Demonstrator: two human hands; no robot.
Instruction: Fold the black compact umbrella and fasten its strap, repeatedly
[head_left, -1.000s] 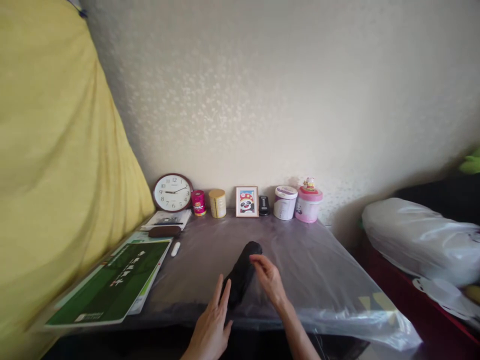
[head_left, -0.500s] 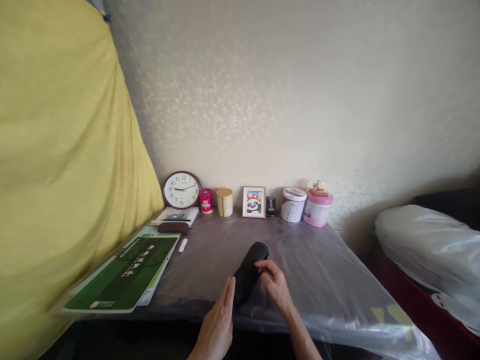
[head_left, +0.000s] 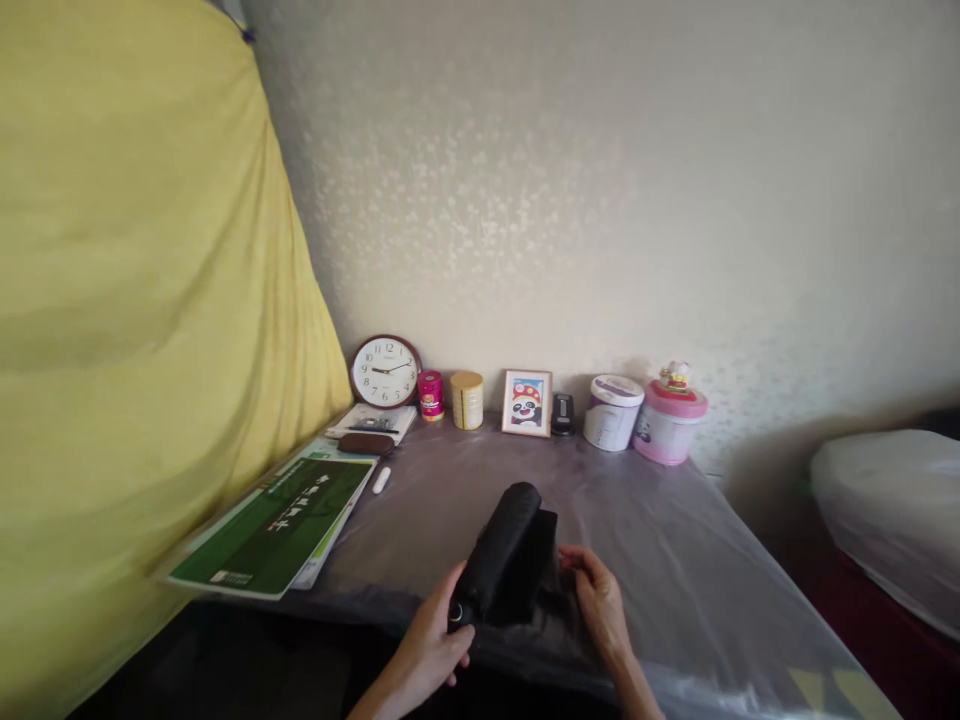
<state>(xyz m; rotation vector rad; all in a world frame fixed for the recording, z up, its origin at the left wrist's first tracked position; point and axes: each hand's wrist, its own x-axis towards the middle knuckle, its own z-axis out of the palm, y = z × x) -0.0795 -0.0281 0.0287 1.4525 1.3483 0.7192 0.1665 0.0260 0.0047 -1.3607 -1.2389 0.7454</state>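
Note:
A rolled black folding umbrella (head_left: 499, 550) lies slantwise at the front of the table, with a loose flap of dark fabric spread out on its right side. My left hand (head_left: 435, 635) is closed around its near end, where a small shiny ring shows. At the flap's right edge is my right hand (head_left: 600, 595), its fingertips bent together in a pinch on the fabric. The exact contact of those fingertips is hard to see.
Left on the table (head_left: 645, 560) lie a green book (head_left: 277, 525), a brown case (head_left: 365, 444) and a small white object (head_left: 382, 480). Along the wall stand a clock (head_left: 386, 372), a yellow-lidded can (head_left: 467, 402), a panda picture (head_left: 526, 403), a white tub (head_left: 613, 415) and a pink tub (head_left: 669, 425).
A flap of the umbrella's fabric has come loose and opened to the right. My right hand has moved right with it. My left hand has gone from lying alongside to gripping the near end.

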